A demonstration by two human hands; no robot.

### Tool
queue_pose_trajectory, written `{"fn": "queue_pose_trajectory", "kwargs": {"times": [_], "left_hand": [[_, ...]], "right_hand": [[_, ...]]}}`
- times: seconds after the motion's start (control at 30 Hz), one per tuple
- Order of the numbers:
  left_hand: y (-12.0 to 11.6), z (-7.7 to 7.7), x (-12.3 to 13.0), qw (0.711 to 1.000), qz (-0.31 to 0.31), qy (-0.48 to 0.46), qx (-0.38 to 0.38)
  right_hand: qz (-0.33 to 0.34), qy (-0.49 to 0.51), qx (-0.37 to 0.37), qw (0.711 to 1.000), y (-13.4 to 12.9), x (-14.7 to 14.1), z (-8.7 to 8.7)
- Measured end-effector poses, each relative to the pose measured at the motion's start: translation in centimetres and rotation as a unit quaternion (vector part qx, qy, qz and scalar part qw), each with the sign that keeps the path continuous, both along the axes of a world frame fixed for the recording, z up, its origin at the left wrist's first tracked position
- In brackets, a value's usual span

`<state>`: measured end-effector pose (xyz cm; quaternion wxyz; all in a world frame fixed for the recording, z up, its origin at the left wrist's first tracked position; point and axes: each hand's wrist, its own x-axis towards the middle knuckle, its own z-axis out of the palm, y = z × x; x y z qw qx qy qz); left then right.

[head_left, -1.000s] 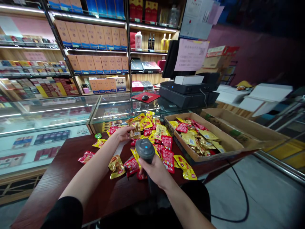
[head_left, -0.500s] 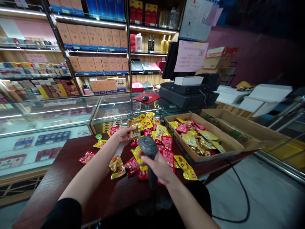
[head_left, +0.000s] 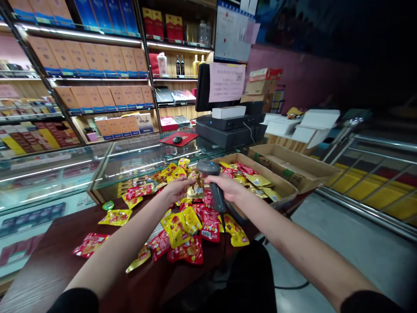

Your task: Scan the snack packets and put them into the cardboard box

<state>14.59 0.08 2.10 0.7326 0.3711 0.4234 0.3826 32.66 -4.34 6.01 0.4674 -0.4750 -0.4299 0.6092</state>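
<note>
My right hand (head_left: pixel 226 186) is closed around the handle of a black barcode scanner (head_left: pixel 217 198), its head pointing forward and left over the pile. My left hand (head_left: pixel 178 189) pinches a gold snack packet (head_left: pixel 196 189), which hangs just left of the scanner. Below both hands, red and yellow snack packets lie heaped on the dark wooden counter (head_left: pixel 48 261). A yellow packet (head_left: pixel 177 228) lies on top of red ones near the front. Apart from the heap, a yellow packet (head_left: pixel 115 217) and a red packet (head_left: pixel 91 244) lie beside my left forearm.
At the right, a cardboard box (head_left: pixel 286 191) holds more packets, with another open box (head_left: pixel 293 163) behind it. A monitor (head_left: pixel 202 89), a mouse (head_left: pixel 177 139) and glass display cases (head_left: pixel 127 152) stand beyond. Metal railings (head_left: pixel 374 174) rise at far right.
The view has turned to the right. My right hand has raised the scanner forward, and my left hand has brought the gold packet close to it.
</note>
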Motion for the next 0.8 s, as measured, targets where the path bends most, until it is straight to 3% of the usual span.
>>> {"fn": "queue_pose_trajectory", "kwargs": {"times": [0.3,0.47,0.6,0.8], "left_hand": [[3.4,2.9,14.6,0.995,-0.082,-0.022,0.049],[3.2,4.1,19.3,0.993,-0.096,-0.051,0.041],[3.1,3.9,18.5,0.993,-0.097,-0.047,0.041],[3.9,3.5,11.1,0.999,-0.033,-0.009,0.036]], "right_hand": [[-0.145,0.006,0.027,0.989,0.5,11.2,2.7],[-0.227,-0.016,0.031,0.973,0.1,15.4,3.0],[-0.23,-0.003,0.015,0.973,0.0,15.4,2.7],[-0.153,0.005,0.02,0.988,1.0,9.8,2.5]]}}
